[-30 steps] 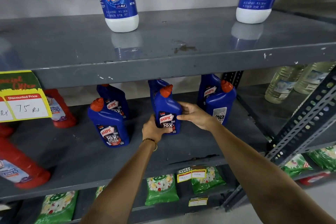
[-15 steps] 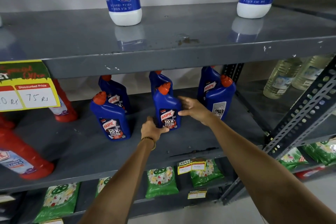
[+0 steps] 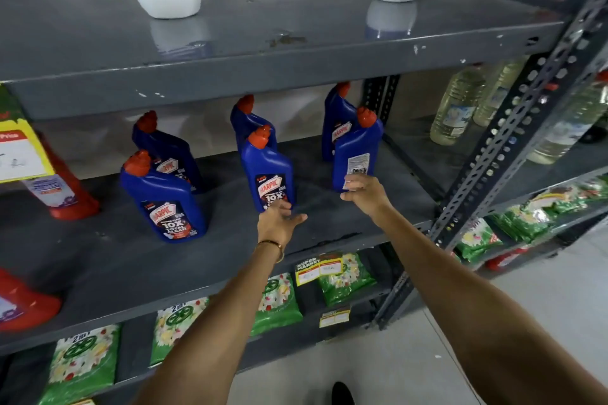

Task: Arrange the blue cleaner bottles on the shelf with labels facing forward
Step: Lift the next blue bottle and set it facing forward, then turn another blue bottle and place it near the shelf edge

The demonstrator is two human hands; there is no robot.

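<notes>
1. Head view: six blue cleaner bottles with red caps are standing upright on the grey middle shelf [image 3: 98,260], in three pairs, one bottle behind the other.
2. The front left bottle [image 3: 164,200] is showing its label forward, and so is the front middle bottle [image 3: 268,171].
3. The front right bottle [image 3: 357,151] is showing a white printed panel (apparently its back label) toward the camera, while the rear right bottle [image 3: 339,125] behind it is showing part of its brand label.
4. The rear left bottle [image 3: 167,148] and the rear middle bottle [image 3: 246,122] are standing partly hidden behind their front partners.
5. The left hand [image 3: 278,222] is hanging spread and empty just below the base of the front middle bottle, fingertips at or near the label; I cannot tell whether they are touching it.
6. The right hand [image 3: 365,191] is sitting loosely curled at the lower front of the front right bottle, fingers at its white panel, not wrapped around it.
7. Two white-based bottles are standing on the upper shelf [image 3: 296,62], red bottles [image 3: 62,187] are standing at the left, and green packets [image 3: 276,302] are lying on the bottom tier.
</notes>
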